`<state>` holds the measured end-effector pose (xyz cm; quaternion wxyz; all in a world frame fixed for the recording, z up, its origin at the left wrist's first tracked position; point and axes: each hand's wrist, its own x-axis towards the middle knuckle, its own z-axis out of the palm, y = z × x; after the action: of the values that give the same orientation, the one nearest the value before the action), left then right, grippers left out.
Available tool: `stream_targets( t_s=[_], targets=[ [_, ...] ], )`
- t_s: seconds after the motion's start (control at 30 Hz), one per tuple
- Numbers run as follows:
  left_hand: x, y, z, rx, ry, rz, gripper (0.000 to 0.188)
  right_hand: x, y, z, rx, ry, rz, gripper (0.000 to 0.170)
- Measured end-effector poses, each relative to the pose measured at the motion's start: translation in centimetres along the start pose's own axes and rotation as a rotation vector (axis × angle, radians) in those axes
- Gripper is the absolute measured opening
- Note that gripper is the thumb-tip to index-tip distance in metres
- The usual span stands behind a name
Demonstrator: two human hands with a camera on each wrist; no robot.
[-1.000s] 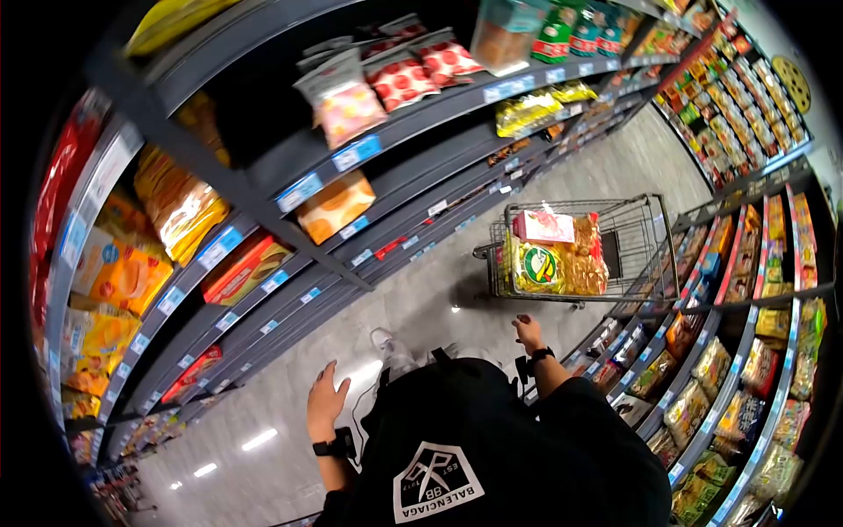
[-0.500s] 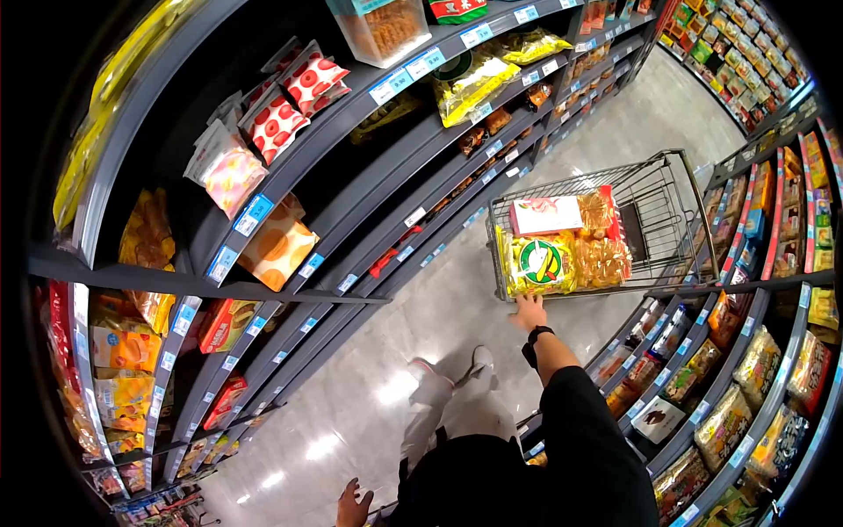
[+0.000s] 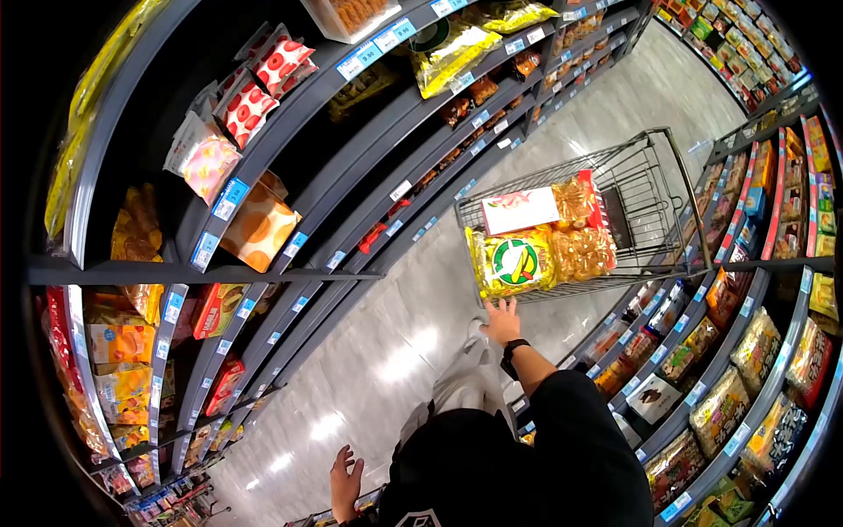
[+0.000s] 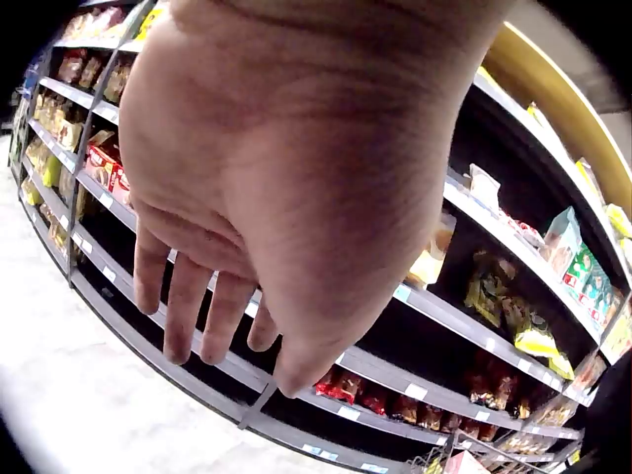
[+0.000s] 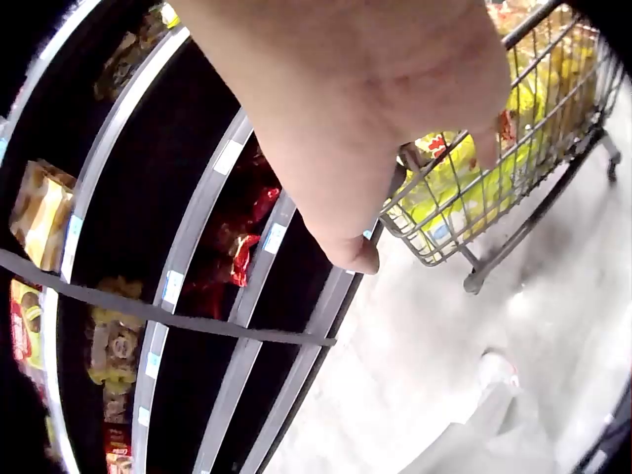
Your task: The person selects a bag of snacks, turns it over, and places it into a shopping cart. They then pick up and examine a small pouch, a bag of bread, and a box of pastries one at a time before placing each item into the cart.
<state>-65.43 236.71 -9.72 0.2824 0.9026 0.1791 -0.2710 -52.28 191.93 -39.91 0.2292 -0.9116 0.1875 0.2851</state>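
Observation:
A wire shopping cart [image 3: 645, 176] stands in the aisle ahead. In its near end lie a yellow snack bag with a round green logo [image 3: 516, 263], a pink-and-white box [image 3: 518, 209] and clear-fronted bags of brown snacks [image 3: 581, 253]. My right hand [image 3: 502, 323] reaches forward, fingers extended, right at the cart's near lower corner. From the right wrist view, the thumb of that hand [image 5: 346, 148] stands apart and its fingers overlap the wire side. Low at my left side hangs my left hand [image 3: 345, 479], fingers loose and spread, holding nothing; its palm [image 4: 267, 168] fills the left wrist view.
Dark shelves [image 3: 351, 206] line the left side, with red-and-white snack bags [image 3: 250, 110] and an orange-patterned box [image 3: 262, 230]. Shelves on the right hold packed bags [image 3: 720, 404] close beside the cart. Grey floor [image 3: 395, 351] runs between them.
My right hand has reached forward to the cart's near end. My left hand dropped back, then rose slightly. The view has turned, and the cart sits a little further left than half a second ago.

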Motion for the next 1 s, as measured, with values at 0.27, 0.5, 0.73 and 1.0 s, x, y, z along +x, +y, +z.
stream_targets(
  t_s=[0.27, 0.5, 0.73, 1.0],
  targets=[
    [-0.9, -2.0, 1.0, -0.021, -0.036, -0.051, 0.054, -3.5, -4.3, 3.5, 0.022, -0.193, -0.152, 0.08],
    [-0.1, -2.3, 1.0, -0.07, -0.038, -0.037, 0.054, -2.5, -5.2, 4.9, 0.603, -0.436, -0.474, 0.065],
    [-1.3, -4.4, 1.4, -0.058, -0.015, -0.053, 0.053, 1.2, -2.0, 7.5, 0.827, 0.167, -0.064, 0.054],
    [-4.9, -7.7, 2.6, -0.167, 0.034, -0.195, 0.053, 6.3, -3.6, 9.6, 0.959, 0.359, 0.162, 0.07]
  ],
)
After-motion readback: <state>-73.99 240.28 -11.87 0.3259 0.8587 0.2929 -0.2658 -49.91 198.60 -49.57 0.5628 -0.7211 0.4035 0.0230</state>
